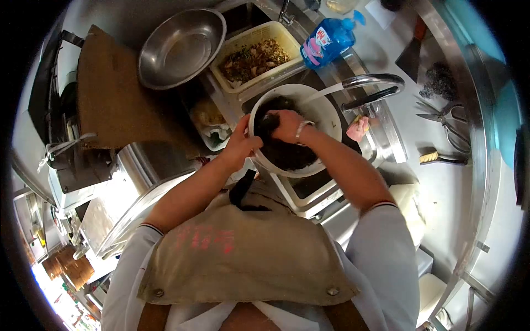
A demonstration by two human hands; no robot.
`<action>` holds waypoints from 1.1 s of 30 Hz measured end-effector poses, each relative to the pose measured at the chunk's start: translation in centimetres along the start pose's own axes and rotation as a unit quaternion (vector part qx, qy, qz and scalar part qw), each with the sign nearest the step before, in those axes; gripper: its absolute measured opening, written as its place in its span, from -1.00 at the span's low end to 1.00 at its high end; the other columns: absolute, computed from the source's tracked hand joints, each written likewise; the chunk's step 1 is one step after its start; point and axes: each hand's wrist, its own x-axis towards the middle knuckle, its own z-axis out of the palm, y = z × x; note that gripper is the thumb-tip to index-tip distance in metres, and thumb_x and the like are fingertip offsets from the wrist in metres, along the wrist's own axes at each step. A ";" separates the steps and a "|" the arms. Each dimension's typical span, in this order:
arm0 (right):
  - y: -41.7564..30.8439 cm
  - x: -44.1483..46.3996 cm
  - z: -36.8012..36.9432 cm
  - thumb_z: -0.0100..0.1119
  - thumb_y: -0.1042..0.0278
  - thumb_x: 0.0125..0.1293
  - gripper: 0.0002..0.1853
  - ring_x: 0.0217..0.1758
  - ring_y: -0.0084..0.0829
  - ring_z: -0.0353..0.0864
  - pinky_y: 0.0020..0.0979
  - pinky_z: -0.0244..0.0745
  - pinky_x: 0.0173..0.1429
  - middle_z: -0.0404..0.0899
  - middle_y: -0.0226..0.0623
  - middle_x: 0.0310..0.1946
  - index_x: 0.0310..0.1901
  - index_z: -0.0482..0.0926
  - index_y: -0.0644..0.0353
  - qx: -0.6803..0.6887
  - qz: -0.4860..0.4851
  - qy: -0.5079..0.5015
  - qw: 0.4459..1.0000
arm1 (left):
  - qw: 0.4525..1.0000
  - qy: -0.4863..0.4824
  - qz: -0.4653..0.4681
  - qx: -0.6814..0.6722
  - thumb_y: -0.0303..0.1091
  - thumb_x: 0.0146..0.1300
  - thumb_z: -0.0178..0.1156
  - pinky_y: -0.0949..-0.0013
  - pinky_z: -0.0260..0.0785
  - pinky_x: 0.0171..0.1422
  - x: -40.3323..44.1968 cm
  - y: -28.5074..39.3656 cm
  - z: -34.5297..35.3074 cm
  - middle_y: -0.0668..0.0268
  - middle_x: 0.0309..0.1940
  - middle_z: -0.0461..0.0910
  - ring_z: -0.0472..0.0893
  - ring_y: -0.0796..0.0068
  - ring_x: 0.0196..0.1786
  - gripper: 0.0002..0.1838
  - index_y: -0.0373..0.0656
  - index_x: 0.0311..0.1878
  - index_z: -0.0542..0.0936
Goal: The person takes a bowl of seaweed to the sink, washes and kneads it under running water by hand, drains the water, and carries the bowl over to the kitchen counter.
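Observation:
A large white bowl point(334, 117) sits over the sink, with a dark, wet-looking mass point(292, 157) inside that I cannot identify. My left hand point(240, 144) grips the bowl's left rim, thumb toward the inside. Inside the bowl, my right hand point(286, 126) has its fingers curled round a clump of the dark stuff; the fingertips are partly hidden. Water runs into the bowl from the curved metal faucet point(381, 80) on the right.
Behind the bowl stand a cream basket point(298, 63) of food scraps and a metal basin point(185, 47). A blue soap bottle point(329, 41) is beside them. Rightward lie a pink cloth point(358, 128), scissors point(448, 122), a brush point(441, 159), a scouring pad point(440, 81) and a cleaver point(410, 58).

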 end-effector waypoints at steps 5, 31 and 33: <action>-0.4 -6.7 -2.0 0.25 0.06 -0.01 -0.26 0.26 -0.03 0.22 0.06 0.10 0.27 0.30 -0.14 0.19 0.26 0.20 -0.18 -0.201 -0.009 -0.074 0.977 | 0.999 0.029 -0.018 -0.008 -0.53 -0.08 0.14 0.23 0.35 -0.15 -0.4 0.3 0.3 0.23 -0.06 0.35 0.43 0.33 -0.13 -0.12 0.08 0.36 0.00; 2.1 -4.7 0.5 0.14 0.34 0.12 -0.65 -0.17 -0.29 0.56 -0.39 0.46 -0.08 0.52 -0.18 -0.09 -0.02 0.48 0.15 -0.077 -0.244 0.026 0.966 | 1.000 -0.006 -0.014 0.005 -0.51 -0.04 0.10 0.09 0.36 0.01 0.2 -0.4 -0.5 0.18 0.10 0.25 0.43 0.20 0.00 -0.15 0.08 0.36 -0.02; 3.3 -6.4 -2.9 0.13 0.34 0.14 -0.68 -0.18 -0.35 0.57 -0.42 0.46 -0.09 0.55 -0.20 -0.15 -0.04 0.49 0.18 0.092 -0.208 0.044 0.973 | 1.000 -0.005 -0.011 0.008 -0.51 -0.03 0.09 0.08 0.35 0.04 0.1 -0.3 -0.4 0.18 0.11 0.24 0.42 0.19 0.02 -0.15 0.08 0.36 -0.02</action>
